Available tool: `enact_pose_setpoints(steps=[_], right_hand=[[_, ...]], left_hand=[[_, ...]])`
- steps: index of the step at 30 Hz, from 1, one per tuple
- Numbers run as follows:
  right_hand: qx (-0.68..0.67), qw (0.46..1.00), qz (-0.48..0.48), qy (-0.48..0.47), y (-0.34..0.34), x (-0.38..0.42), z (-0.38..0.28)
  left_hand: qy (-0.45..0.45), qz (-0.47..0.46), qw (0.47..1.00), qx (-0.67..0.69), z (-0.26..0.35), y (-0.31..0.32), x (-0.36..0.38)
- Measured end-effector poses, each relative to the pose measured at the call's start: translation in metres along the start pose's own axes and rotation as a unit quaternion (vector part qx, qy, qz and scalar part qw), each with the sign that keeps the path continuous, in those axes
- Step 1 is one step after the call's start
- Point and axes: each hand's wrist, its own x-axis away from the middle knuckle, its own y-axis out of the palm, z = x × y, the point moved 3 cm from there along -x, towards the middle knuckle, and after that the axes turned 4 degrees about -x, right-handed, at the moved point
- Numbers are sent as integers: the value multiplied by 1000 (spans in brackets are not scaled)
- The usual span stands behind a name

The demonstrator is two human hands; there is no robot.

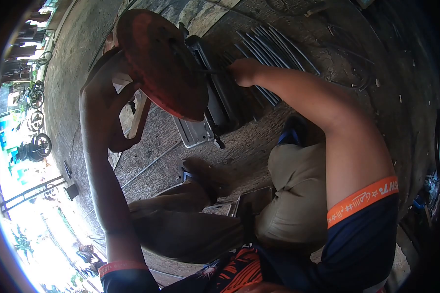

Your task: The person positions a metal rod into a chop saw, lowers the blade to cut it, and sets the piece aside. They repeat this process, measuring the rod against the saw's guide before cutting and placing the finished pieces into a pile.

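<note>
A cut-off saw with a round, reddish disc-shaped guard (151,53) stands in front of me, tilted in view. My left hand (102,93) is at its left side, fingers curled about the saw's handle (141,115); the guard hides part of the grip. My right hand (244,72) is closed on a thin metal rod (210,72) that runs left toward the guard, over the dark saw base (222,100). The rod's far end is hidden behind or in shadow by the guard.
Several metal rods (278,44) lie side by side on the rough ground beyond my right hand. A grey metal plate (193,134) juts from the saw base. My bent legs (298,190) are below. Motorcycles (36,146) stand outside at the left.
</note>
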Motion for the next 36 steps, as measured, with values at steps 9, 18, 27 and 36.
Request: enact_pose_setpoints(steps=[9,18,27,36], right_hand=[[26,999,-28,9,-9,8,-6],[22,999,24,-29,5,-4,6],[39,999,-5,-14,1,-3,4],[47,999,0,-14,0,-4,5]], left_hand=[[-5,3,1000,-18,3,0,0],[-11,4,1000,-3,3,0,0],[12,2,1000,-12,4,0,-2],[-8,1,1000,5,8,1,-1]])
